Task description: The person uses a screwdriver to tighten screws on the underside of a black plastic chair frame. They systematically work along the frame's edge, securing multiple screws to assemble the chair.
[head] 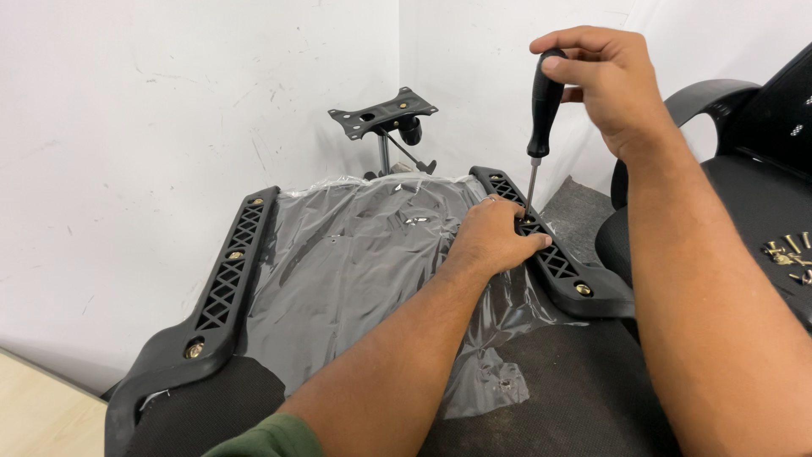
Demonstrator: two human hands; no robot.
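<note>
On the upturned chair seat (355,254), still partly wrapped in clear plastic film (338,279), two black armrest brackets run along the edges. The left armrest bracket (224,279) lies along the seat's left edge, with brass-coloured bolts showing in its lattice, and no hand is on it. Beyond the seat's far edge, against the white wall, stands the chair's tilt mechanism plate (383,112) on its gas-lift column. On the seat's right side, the left hand (493,237) lies flat and spread, fingers pressing down on the right armrest bracket (550,254) and holding nothing. Directly above that bracket, the right hand (613,80) is closed around the black handle of a screwdriver (541,110), held upright with its tip set into the bracket just beside the left fingers. Right of the seat, a second black chair (744,178) carries a small heap of loose bolts (791,258).
</note>
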